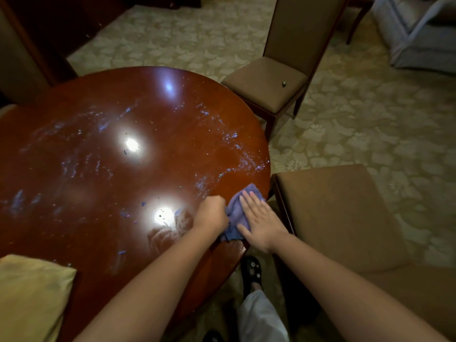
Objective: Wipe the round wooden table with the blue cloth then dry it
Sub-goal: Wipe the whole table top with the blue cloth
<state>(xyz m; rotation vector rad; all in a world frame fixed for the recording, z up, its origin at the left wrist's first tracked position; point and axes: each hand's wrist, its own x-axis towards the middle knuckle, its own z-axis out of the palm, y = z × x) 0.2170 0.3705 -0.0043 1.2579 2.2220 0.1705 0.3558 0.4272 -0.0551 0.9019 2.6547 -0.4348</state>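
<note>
The round wooden table (103, 134) fills the left and middle of the view, its glossy reddish top streaked with wet smears and specks. The blue cloth (235, 213) lies bunched at the table's near right edge. My left hand (212, 214) is curled into a fist and grips the cloth's left side. My right hand (259, 222) lies flat on the cloth with straight fingers, pressing it down at the rim.
A yellow cloth or cushion (32, 294) sits at the table's near left. One brown chair (276, 80) stands at the far right of the table; a second (345, 213) is right beside my right arm. Patterned carpet (370, 119) surrounds them. My sandalled foot (251, 270) shows below.
</note>
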